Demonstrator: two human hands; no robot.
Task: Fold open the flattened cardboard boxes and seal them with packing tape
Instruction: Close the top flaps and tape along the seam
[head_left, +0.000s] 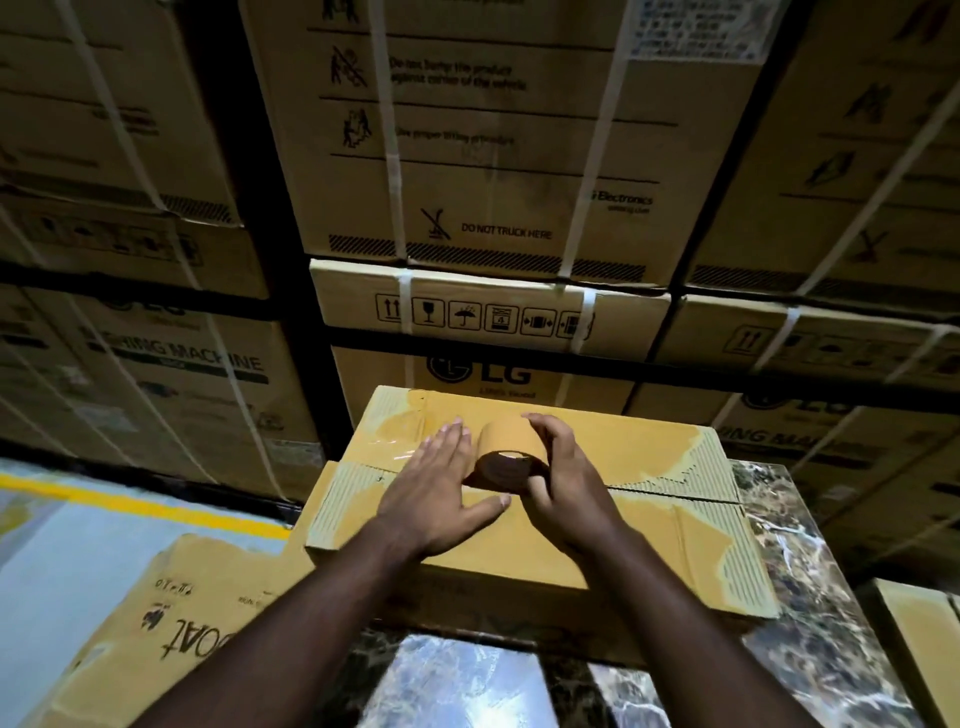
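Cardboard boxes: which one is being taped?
The box on the marble table, under both hands; the right hand grips the tape roll, the left hand lies flat.

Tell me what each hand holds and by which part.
Right hand grips the tape roll around its outer side; left hand holds nothing, pressing flat on the box.

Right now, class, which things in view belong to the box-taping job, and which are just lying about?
Job: brown cardboard box on the marble table; brown packing tape roll gripped by right hand; left hand pressing flat.

Lying about: strapped LG cartons; flattened printed cardboard.
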